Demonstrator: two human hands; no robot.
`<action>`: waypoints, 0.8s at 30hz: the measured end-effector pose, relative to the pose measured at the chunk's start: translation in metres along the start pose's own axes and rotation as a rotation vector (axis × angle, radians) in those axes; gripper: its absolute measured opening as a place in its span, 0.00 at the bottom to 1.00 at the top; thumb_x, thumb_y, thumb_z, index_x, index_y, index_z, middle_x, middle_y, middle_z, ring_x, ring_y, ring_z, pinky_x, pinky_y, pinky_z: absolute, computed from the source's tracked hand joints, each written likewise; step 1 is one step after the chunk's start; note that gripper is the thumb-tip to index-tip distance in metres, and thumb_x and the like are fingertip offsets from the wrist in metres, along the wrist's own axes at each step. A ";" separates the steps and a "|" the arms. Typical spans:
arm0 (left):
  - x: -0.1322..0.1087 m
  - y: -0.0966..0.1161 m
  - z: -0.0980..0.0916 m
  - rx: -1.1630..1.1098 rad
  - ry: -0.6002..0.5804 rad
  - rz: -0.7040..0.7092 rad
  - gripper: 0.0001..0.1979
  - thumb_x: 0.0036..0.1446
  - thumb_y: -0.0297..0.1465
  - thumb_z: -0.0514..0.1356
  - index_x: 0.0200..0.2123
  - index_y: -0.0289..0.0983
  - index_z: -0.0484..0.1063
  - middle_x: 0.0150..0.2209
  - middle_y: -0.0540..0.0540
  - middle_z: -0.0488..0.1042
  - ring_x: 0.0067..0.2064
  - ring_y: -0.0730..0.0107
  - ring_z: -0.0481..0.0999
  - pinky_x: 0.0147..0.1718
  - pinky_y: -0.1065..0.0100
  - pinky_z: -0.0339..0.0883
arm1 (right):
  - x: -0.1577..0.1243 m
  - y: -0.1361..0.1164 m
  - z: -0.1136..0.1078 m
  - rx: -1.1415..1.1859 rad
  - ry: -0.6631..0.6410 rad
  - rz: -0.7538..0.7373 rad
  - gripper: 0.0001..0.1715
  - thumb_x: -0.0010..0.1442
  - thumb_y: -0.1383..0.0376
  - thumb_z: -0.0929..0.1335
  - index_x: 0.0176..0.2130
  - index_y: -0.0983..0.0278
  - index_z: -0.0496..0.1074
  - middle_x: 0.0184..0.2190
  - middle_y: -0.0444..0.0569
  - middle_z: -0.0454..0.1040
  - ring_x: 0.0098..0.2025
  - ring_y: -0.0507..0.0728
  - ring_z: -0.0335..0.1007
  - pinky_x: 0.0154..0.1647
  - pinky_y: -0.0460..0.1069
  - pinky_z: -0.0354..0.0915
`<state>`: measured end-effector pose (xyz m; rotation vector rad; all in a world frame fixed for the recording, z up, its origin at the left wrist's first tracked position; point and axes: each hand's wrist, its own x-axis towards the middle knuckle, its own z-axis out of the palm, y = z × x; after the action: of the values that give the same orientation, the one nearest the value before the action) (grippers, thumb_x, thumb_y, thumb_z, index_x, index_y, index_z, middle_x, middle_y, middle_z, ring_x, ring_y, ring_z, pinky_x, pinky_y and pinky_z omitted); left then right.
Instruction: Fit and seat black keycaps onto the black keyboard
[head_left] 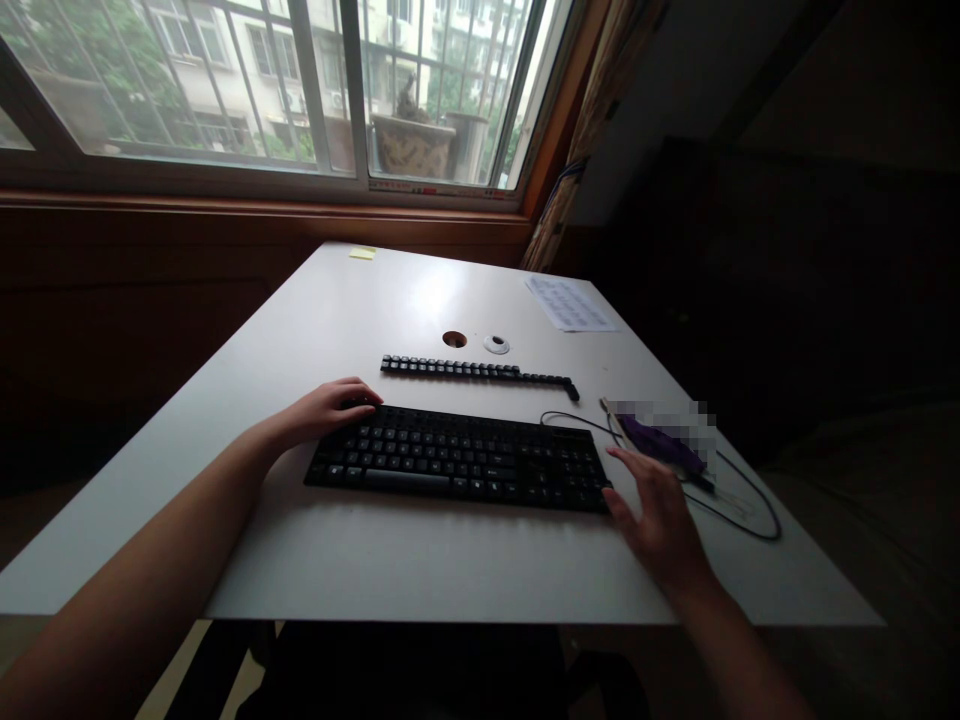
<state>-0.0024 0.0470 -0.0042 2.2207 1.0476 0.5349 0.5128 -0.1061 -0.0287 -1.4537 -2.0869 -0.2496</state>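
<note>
A black keyboard [450,460] lies on the white table, with the top part of its key area looking bare. My left hand [341,408] is at its upper left corner, fingers bent over the edge and gripping it. At the right end, my right hand [652,505] has thumb and fingers apart; the thumb tip meets the keyboard's side and the forefinger is close to the edge. Behind the keyboard, loose black keycaps [450,369] stand in a long row that bends at its right end. A dark cable [776,520] loops out past my right hand.
A purple item [660,445], partly pixelated, lies on the table's right side with a thin stick beside it. Farther back are a round hole [454,340], a white ring-shaped cover [496,345], printed paper [574,304] and a yellow note [363,253]. A window stands beyond.
</note>
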 end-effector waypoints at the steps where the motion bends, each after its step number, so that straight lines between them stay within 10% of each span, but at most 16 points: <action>1: 0.000 0.000 0.000 0.001 0.001 0.001 0.20 0.65 0.48 0.55 0.48 0.41 0.77 0.48 0.42 0.75 0.49 0.57 0.75 0.52 0.57 0.69 | 0.000 -0.001 0.000 0.007 -0.016 -0.015 0.35 0.66 0.58 0.66 0.69 0.54 0.55 0.62 0.54 0.67 0.63 0.68 0.63 0.64 0.67 0.60; 24: 0.000 -0.001 0.000 0.001 0.006 0.009 0.19 0.66 0.47 0.55 0.47 0.41 0.77 0.47 0.43 0.75 0.49 0.58 0.75 0.52 0.59 0.69 | 0.002 -0.006 -0.002 -0.010 -0.080 0.009 0.25 0.69 0.62 0.62 0.64 0.54 0.63 0.64 0.52 0.66 0.66 0.66 0.61 0.66 0.66 0.60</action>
<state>-0.0028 0.0470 -0.0047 2.2270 1.0416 0.5452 0.5072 -0.1078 -0.0247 -1.5019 -2.1447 -0.2013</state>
